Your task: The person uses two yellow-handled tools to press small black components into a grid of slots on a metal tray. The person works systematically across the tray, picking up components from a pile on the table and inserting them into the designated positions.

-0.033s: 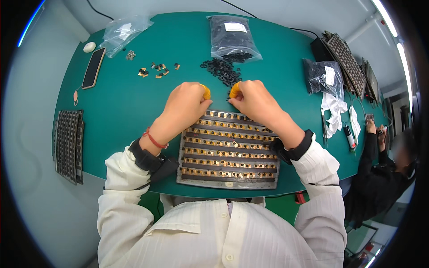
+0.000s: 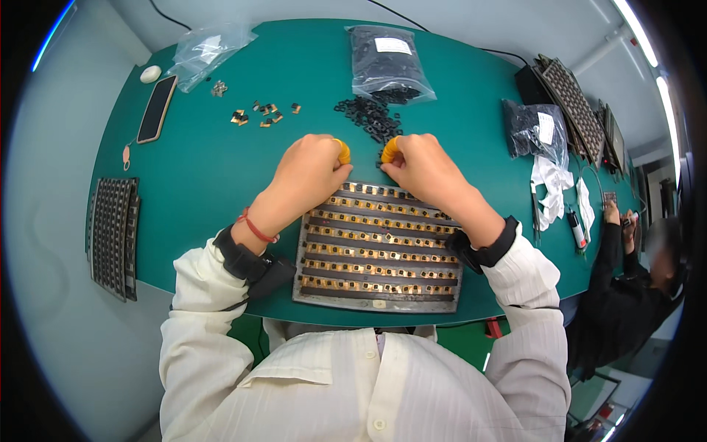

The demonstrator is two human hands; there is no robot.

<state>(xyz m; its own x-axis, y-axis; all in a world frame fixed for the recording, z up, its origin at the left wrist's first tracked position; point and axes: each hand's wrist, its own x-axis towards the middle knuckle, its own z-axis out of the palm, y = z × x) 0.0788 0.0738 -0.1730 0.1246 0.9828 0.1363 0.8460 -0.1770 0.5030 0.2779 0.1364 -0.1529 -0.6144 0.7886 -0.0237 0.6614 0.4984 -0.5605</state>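
Curling by the tray (image 2: 331, 300) below frame centre, left hand (image 2: 313, 168) and right hand (image 2: 417, 168) hide how closed each grip is; can't tell what's inside. Nothing's really moved, so probably same step.

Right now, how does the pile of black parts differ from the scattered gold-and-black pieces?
The black pile is heaped densely; the gold-and-black pieces are fewer and spread out. The pile looks all black, while the pieces show gold too. The pile trails toward the right hand; the pieces lie farther left. Both lie on the green table.
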